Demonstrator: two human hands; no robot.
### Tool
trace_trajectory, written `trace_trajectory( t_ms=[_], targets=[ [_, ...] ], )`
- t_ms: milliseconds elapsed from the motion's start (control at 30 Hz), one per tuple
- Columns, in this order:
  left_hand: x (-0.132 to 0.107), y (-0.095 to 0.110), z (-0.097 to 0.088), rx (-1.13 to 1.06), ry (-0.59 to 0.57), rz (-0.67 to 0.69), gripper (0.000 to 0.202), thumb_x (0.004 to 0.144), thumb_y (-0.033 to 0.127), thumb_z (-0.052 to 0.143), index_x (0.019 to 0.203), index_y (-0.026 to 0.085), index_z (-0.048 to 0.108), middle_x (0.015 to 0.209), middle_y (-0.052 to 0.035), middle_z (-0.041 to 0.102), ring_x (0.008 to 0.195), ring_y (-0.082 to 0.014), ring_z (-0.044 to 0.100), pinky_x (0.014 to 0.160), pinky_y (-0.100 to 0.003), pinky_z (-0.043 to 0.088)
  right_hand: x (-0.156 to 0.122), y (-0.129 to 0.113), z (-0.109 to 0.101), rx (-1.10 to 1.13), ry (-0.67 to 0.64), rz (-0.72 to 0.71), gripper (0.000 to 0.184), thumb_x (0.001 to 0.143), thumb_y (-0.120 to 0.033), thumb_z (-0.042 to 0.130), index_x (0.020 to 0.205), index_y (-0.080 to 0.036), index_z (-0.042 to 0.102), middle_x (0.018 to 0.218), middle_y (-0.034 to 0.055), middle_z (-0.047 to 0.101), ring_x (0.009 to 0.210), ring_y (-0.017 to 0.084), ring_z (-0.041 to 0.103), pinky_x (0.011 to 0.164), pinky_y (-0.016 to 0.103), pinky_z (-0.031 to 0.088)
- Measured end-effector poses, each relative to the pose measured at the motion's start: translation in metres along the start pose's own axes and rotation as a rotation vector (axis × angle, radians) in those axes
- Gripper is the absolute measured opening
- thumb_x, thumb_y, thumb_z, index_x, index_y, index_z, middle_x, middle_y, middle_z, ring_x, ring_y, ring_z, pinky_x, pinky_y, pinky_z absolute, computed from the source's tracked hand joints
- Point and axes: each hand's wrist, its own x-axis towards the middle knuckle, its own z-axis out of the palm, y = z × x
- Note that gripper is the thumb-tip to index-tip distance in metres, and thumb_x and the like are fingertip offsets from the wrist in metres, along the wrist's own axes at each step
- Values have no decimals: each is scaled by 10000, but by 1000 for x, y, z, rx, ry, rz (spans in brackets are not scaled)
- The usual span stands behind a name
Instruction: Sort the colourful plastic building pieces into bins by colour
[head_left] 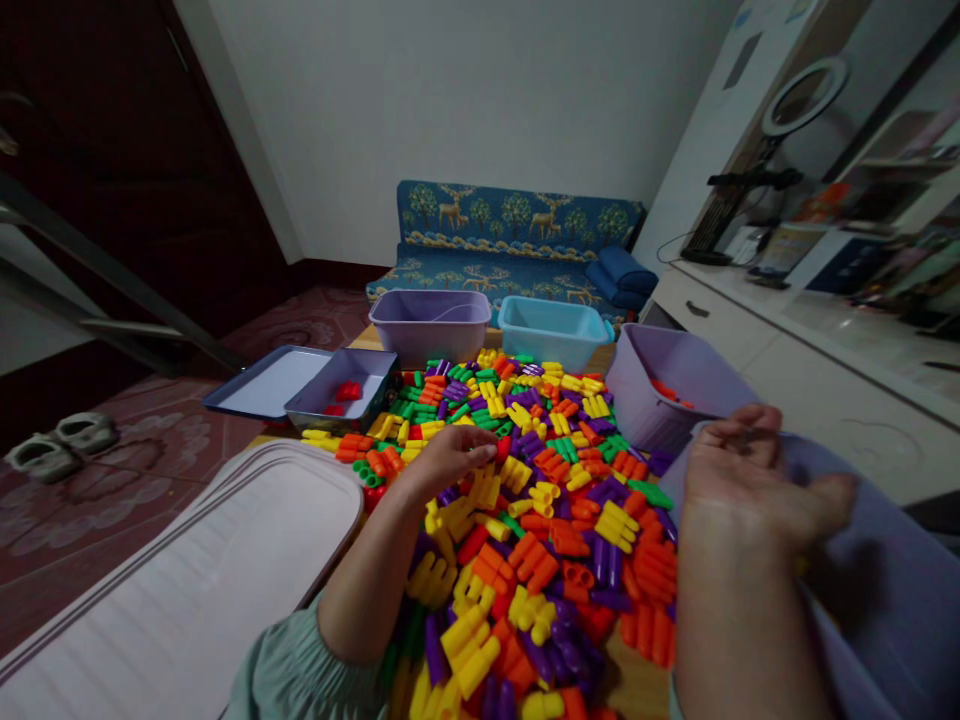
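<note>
My left hand [459, 456] reaches over the middle of a spread of plastic building pieces [537, 565]. Its thumb and fingers are closed on a red building piece [503, 448]. My right hand [750, 480] is above the rim of the large purple bin [900, 560] on the right. The palm faces up, the thumb sticks out and the fingers are loosely curled but apart, with nothing seen in them. Yellow, orange, purple and green pieces surround my left hand, many shaped like joined tubes.
Behind the pieces stand a purple bin [431, 335] and a blue bin [555, 335]. Another purple bin [645, 400] holds orange pieces. An open tin box [375, 385] at left contains red pieces. A pale lid [217, 560] lies front left. A patterned sofa [510, 235] stands behind.
</note>
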Motion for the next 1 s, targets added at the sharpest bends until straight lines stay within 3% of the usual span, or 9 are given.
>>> trace_trajectory(
  t_ms=[167,233,300,400,533,667,767,867,1000],
  targets=[
    [-16,12,-7,433,-138,109,526,584,414,808,1061,203,741,946,-80,722,767,-222,637,618,-248,428,-28,-1,35,-25,28,14,205,839,-414,460,802,-247,573,1026,54,644,715,131,611,526,271,439],
    [-21,14,-5,539,-168,103,592,506,381,852,1067,228,741,954,-80,719,756,-230,634,608,-248,417,-46,9,50,-197,-72,85,132,769,-334,560,820,-212,575,860,25,634,598,97,541,498,222,394],
    [-23,13,-2,592,-180,107,563,489,356,860,1028,237,752,930,-76,717,739,-228,627,596,-245,402,-66,25,58,-498,-297,123,219,764,-382,596,870,-190,599,806,18,642,573,97,529,501,214,388],
    [-21,9,1,576,-175,134,499,501,336,847,982,240,754,882,-57,715,709,-212,609,576,-235,380,-93,51,54,-1009,-888,254,272,736,-360,647,953,-196,661,897,53,690,669,156,604,568,267,453],
    [-14,4,-2,515,-132,156,370,586,352,783,924,208,737,791,-25,688,659,-179,576,549,-224,348,-119,71,38,-1626,-1284,51,336,694,-186,677,1027,-234,697,1092,73,674,970,241,639,799,337,469],
    [-7,3,-3,437,6,106,280,751,435,630,771,162,686,687,-18,632,609,-158,542,540,-236,329,-127,74,33,-1871,-1349,-80,451,713,-101,612,1135,-250,665,1137,92,655,960,252,656,772,339,461],
    [-1,0,-1,208,75,-23,402,795,530,555,640,163,605,589,-24,594,555,-165,547,528,-252,361,-122,74,34,-1861,-1328,-53,278,718,-143,647,970,-238,714,1011,83,685,899,246,657,729,326,455],
    [3,-4,2,-80,93,-141,447,746,606,595,693,162,611,627,-47,643,543,-182,590,509,-269,414,-112,70,39,-1671,-1261,22,110,702,-200,700,807,-222,721,894,57,691,824,215,642,711,308,458],
    [3,-3,3,-277,96,-138,504,699,643,645,750,141,635,649,-58,669,516,-159,597,474,-244,429,-107,65,46,-1253,-1179,215,150,707,-267,708,840,-200,696,848,29,686,743,168,631,691,287,490]
  ],
)
